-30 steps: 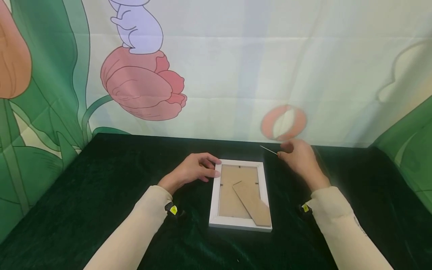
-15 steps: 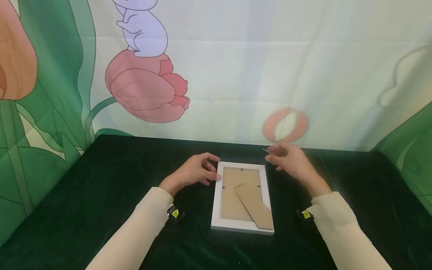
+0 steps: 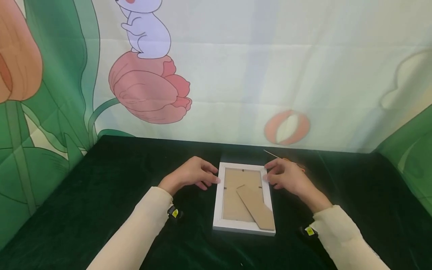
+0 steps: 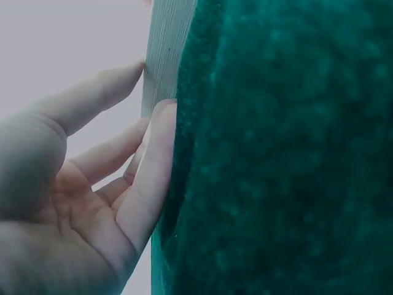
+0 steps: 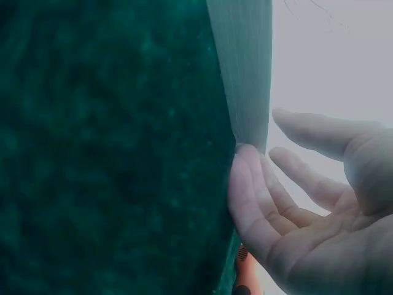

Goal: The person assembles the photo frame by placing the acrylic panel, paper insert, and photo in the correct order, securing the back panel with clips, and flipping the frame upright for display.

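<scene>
A white picture frame (image 3: 219,202) lies back side up on the dark green cloth, with a tan backing board (image 3: 233,210) and an angled stand leg (image 3: 258,210). My left hand (image 3: 194,172) holds the frame's left edge, its thumb on the top rim and the fingers against the side. At the right edge, my right hand (image 3: 290,177) touches the frame's side with its fingers loosely bent. The right wrist view shows its thumb slightly apart from the rim. Behind that hand lies a screwdriver (image 5: 245,270) with an orange and black handle, partly hidden; its thin shaft points left.
Dark green velvet cloth (image 3: 118,195) covers the table. A printed curtain (image 3: 222,75) with a flower and a rabbit hangs along the back edge. Green curtain cloth (image 3: 411,157) flanks the right side.
My right hand let go of the screwdriver behind the frame and came forward and left to the frame's right edge. My left fingers moved slightly down the left edge. The view shifted a little.
</scene>
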`<control>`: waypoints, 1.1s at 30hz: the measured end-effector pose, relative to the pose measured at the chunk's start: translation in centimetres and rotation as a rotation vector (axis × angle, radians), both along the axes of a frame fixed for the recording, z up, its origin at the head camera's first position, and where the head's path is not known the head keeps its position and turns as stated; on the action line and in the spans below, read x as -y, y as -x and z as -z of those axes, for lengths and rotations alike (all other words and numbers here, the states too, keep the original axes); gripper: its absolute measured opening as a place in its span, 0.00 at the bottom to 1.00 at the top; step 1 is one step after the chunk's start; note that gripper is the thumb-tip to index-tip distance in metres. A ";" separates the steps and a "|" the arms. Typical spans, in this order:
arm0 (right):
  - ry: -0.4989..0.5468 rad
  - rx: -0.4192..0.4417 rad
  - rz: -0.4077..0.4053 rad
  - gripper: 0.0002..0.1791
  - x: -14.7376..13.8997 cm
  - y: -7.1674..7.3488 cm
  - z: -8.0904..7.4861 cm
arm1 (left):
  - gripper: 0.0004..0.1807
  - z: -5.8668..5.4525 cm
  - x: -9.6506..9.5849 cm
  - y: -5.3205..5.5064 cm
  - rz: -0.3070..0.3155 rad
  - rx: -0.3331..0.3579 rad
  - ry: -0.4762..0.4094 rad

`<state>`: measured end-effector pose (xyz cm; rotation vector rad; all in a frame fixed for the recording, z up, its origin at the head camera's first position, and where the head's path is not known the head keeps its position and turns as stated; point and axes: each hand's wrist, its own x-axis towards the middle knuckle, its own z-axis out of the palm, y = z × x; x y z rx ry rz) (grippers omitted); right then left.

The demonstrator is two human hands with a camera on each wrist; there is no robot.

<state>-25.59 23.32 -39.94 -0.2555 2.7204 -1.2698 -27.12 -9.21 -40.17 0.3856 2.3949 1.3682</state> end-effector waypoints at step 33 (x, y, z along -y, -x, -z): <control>0.038 -0.023 -0.011 0.25 -1.1 0.5 0.7 | 0.41 -1.6 -1.9 -0.6 0.008 0.006 -0.232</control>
